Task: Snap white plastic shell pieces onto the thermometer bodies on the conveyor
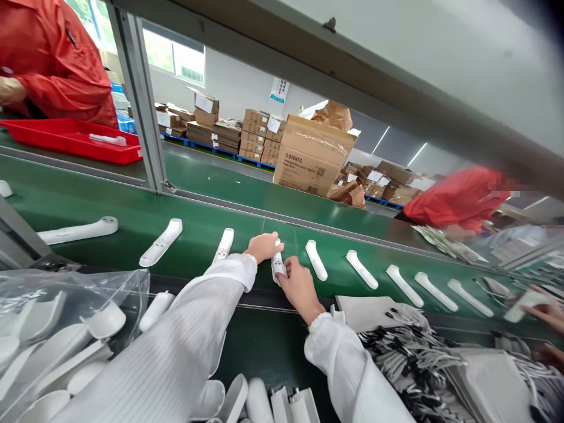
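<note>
On the green conveyor belt (264, 226), a white handheld device (277, 262) with small dark marks lies between my two hands. My left hand (264, 247) has its fingers closed on the upper end of that device. The lower end is pinched by the thumb and fingers of my right hand (299, 285). More white devices stand in a row on both sides: one (224, 244) is partly behind my left forearm, another (316, 260) lies just right of my right hand.
Loose white shells (259, 402) lie below. A plastic bag of white parts (106, 320) is at the left, grey pouches and cables (396, 335) at the right. A metal post (141, 100) rises at the left. A person's hand (549, 311) holds something white at the far right.
</note>
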Available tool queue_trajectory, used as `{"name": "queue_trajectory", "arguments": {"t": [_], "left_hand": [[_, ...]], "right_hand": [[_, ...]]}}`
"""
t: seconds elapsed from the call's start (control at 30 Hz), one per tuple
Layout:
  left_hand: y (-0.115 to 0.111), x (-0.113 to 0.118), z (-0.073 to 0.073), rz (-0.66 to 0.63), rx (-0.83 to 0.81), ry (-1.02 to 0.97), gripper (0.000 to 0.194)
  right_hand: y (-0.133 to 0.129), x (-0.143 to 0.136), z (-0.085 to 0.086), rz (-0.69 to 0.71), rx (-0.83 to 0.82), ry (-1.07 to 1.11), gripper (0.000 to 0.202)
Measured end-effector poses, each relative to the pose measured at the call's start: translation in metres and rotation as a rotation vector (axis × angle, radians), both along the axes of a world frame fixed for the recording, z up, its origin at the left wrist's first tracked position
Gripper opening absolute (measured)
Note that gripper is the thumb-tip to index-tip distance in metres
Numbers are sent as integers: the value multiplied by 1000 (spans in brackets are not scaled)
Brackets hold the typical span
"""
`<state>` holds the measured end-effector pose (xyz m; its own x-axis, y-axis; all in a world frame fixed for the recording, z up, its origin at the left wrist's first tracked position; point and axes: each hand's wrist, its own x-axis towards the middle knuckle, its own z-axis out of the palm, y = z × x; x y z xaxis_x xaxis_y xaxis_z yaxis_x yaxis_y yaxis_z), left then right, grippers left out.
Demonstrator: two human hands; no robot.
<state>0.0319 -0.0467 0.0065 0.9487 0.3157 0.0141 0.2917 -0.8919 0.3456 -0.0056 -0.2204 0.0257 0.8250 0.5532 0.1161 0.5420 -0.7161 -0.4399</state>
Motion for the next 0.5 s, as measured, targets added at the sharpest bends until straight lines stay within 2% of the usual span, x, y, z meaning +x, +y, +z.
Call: {"name": "queue_trajectory", "arguments": {"t": [0.13, 0.27, 0.33, 0.43, 0.5], "left_hand": [[-10, 5, -2, 9, -9, -17, 34], [-19, 12, -4, -9, -22, -18, 34], [-23, 14, 0, -37, -31, 11, 39], [-21, 11, 14, -134, 45, 38, 51], [-10, 4, 27, -166, 139, -38, 58]], "right_hand": [[-7, 1, -13, 54, -123, -38, 19], [-18, 4, -13, 139, -212, -101, 22], [-20, 8, -8, 157, -238, -135, 25], [-27, 11, 8, 163, -248, -184, 26], [-40, 7, 22, 68, -247, -234, 26]]}}
